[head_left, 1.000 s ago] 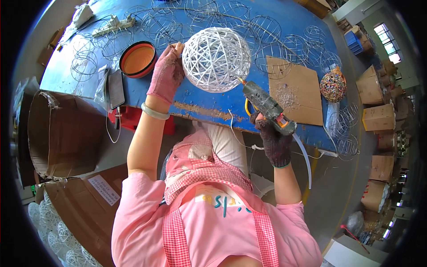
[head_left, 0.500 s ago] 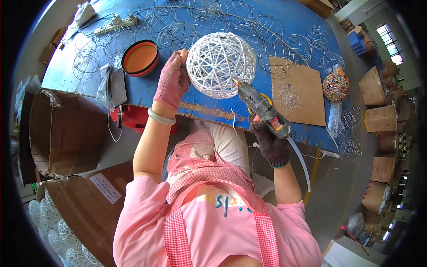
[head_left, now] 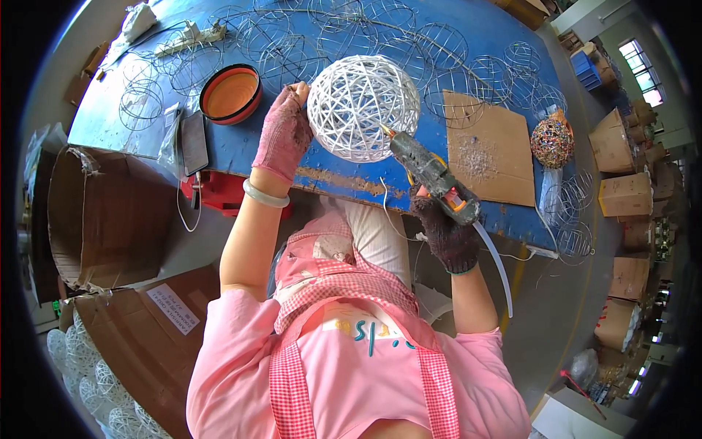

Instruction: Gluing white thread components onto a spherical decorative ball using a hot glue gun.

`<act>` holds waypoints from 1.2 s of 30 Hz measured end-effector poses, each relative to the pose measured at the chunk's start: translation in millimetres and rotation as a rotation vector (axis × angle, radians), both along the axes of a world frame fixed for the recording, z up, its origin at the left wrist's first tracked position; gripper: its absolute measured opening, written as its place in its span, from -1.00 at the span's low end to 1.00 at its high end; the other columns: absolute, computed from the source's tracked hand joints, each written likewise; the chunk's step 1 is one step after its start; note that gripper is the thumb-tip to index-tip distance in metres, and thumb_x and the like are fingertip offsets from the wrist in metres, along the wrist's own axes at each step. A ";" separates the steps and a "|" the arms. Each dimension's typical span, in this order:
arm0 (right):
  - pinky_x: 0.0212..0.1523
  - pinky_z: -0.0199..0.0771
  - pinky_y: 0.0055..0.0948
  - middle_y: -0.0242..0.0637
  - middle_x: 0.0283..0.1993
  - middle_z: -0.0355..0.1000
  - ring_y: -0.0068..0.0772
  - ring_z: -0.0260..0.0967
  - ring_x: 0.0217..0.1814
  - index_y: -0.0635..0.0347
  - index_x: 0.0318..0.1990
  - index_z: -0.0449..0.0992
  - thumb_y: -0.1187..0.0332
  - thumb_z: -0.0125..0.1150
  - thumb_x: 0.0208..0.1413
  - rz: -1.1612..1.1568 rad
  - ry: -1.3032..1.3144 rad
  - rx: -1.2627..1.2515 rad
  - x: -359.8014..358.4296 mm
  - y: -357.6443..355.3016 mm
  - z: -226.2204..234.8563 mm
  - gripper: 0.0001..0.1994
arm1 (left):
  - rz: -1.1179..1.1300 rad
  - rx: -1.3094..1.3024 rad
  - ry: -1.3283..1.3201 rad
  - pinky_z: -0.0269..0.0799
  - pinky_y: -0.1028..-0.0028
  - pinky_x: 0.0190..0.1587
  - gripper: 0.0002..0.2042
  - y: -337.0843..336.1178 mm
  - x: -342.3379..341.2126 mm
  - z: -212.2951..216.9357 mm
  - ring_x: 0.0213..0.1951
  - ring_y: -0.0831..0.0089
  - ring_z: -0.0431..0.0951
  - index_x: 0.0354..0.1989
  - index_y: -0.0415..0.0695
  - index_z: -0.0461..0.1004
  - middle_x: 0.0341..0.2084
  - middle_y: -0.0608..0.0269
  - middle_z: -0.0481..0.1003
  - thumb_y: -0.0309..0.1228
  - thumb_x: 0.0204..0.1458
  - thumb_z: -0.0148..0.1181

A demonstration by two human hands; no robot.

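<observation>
My left hand point(head_left: 284, 130), in a pink fingerless glove, grips the left side of a white woven lattice ball point(head_left: 363, 108) above the table's near edge. In a dark glove, my right hand point(head_left: 444, 233) is wrapped round the handle of a glue gun point(head_left: 431, 174). The gun's nozzle points up and left, at the ball's lower right side; whether it touches the strands I cannot tell. A translucent glue stick point(head_left: 497, 267) trails from the back of the gun. The left fingertips are partly hidden behind the ball.
Wire ring frames point(head_left: 351, 29) spread across the far part of the blue table point(head_left: 340, 172). An orange bowl point(head_left: 231, 94) and a phone point(head_left: 194, 144) lie left; a cardboard sheet point(head_left: 491, 150) with glue scraps and a multicoloured ball point(head_left: 552, 143) lie right. Finished-looking white balls point(head_left: 95, 366) fill a box lower left.
The white ball has turned slightly in my left hand, showing a different strand pattern. The glue gun has shifted very little, its nozzle a touch to the left.
</observation>
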State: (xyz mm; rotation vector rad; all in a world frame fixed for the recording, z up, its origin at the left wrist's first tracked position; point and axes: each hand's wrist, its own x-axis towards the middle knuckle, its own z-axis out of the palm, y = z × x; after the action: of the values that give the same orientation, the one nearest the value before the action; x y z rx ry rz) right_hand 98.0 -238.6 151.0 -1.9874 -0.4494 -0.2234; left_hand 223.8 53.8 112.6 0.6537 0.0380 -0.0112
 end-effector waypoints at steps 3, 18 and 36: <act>-0.11 0.53 -0.44 -0.33 -0.21 0.59 -0.51 0.53 -0.16 0.28 -0.08 0.57 0.32 0.36 0.26 -0.004 0.009 -0.007 -0.5 0.9 1.3 -0.78 | 0.007 0.012 0.010 0.61 0.39 -0.06 -0.88 1.2 0.5 -1.2 -0.14 0.48 0.59 -0.06 -0.17 0.42 -0.19 0.30 0.52 -0.39 0.40 0.04; -0.05 0.52 -0.45 -0.35 -0.11 0.57 -0.46 0.53 -0.05 0.26 -0.03 0.54 0.34 0.30 0.30 -0.030 -0.004 -0.101 -5.8 -8.4 -4.0 -0.79 | 0.017 0.023 0.042 0.61 0.41 -0.02 -0.85 8.9 6.0 -12.2 -0.14 0.46 0.61 -0.01 -0.21 0.42 -0.17 0.25 0.54 -0.41 0.40 0.04; -0.26 0.59 -0.40 -0.26 -0.33 0.62 -0.40 0.61 -0.30 0.29 -0.17 0.61 0.29 0.50 0.11 -0.153 -0.158 -0.027 3.9 4.5 4.9 -0.73 | -0.012 0.015 0.042 0.63 0.35 -0.03 -0.78 10.2 0.0 -13.6 -0.14 0.41 0.63 0.03 -0.25 0.40 -0.15 0.16 0.57 -0.33 0.43 -0.01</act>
State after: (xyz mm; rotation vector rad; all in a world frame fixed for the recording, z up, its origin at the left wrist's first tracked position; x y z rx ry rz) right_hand 102.0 -234.1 155.9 -2.0412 -0.4019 -0.4754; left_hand 223.9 64.0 99.0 0.6686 0.0743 -0.0366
